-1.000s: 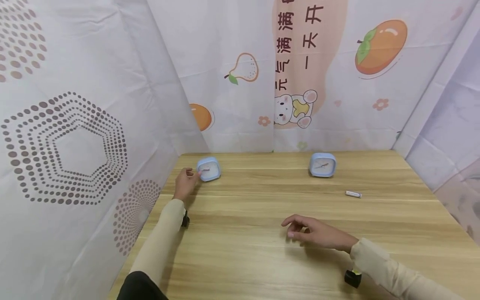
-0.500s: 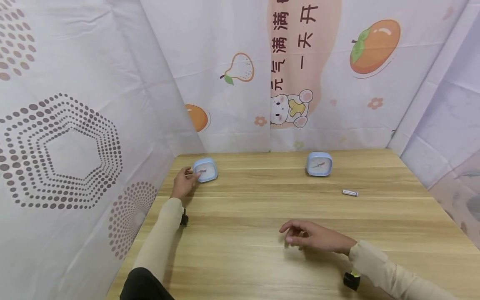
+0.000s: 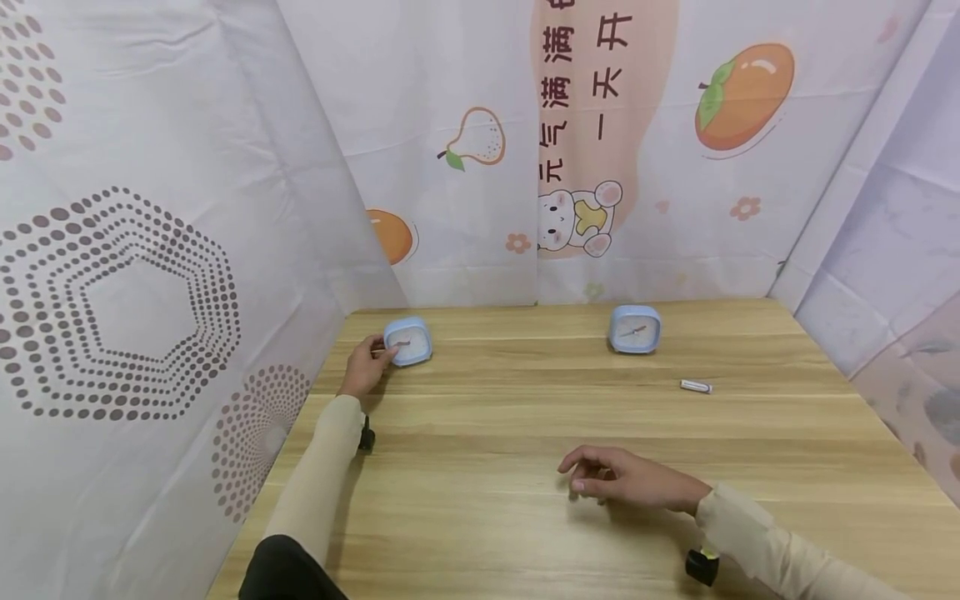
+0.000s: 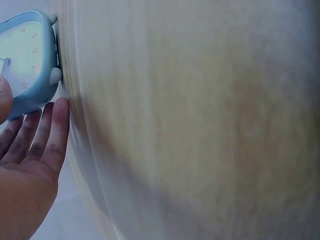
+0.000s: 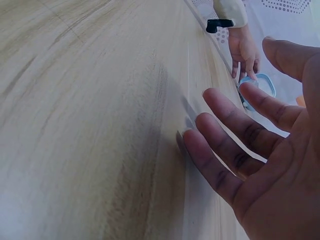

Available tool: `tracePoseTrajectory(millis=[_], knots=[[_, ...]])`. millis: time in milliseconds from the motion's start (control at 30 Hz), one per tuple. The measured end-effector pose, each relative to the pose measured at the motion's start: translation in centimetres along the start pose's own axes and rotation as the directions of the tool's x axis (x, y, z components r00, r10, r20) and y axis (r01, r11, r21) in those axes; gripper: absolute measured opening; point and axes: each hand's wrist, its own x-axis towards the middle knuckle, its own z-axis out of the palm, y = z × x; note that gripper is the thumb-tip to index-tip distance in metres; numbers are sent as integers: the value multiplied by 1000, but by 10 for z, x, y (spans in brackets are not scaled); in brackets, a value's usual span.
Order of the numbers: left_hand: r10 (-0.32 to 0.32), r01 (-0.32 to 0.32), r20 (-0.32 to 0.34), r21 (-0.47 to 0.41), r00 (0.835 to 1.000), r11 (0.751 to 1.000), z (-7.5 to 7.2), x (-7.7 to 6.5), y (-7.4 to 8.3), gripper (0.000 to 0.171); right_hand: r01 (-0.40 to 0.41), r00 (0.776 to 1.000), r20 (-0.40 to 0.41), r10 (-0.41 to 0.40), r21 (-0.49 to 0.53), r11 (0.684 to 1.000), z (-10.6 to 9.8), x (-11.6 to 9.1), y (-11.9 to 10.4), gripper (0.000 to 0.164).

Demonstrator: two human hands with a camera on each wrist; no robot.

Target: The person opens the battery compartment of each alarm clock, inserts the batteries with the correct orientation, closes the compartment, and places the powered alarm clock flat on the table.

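Note:
At the table's far left corner stands a light blue alarm clock (image 3: 411, 343) with a white face. My left hand (image 3: 365, 367) has reached its left side, the thumb lying over the front of the clock and the other fingers at its side and back. Up close in the left wrist view, the clock (image 4: 47, 60) rests on small white feet, and the thumb (image 4: 4, 100) overlaps its dial. My right hand (image 3: 633, 477) hovers low over the front middle of the table, fingers loosely bent and holding nothing.
A second light blue alarm clock (image 3: 634, 330) stands at the back right. In front of it lies a small white and grey stick (image 3: 696, 387), like a battery. Printed white curtains (image 3: 450, 208) close off the wooden table (image 3: 480, 417) behind and at the sides.
My left thumb and fingers have drawn in closer around the left clock's edge. The right hand has hardly moved, and the head view has shifted slightly to the right.

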Motion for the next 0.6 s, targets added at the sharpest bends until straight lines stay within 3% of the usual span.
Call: tracePoseTrajectory(millis=[367,600], knots=[[-14,15,15,-68,1000,998,2,4,-3,57,17,1000,15,-17,0,1000,1,0,3,33],[22,-22,-1,28,1000,999,1,2,-2,57,0,1000,15,0,11,1000,1,-1,2,33]])
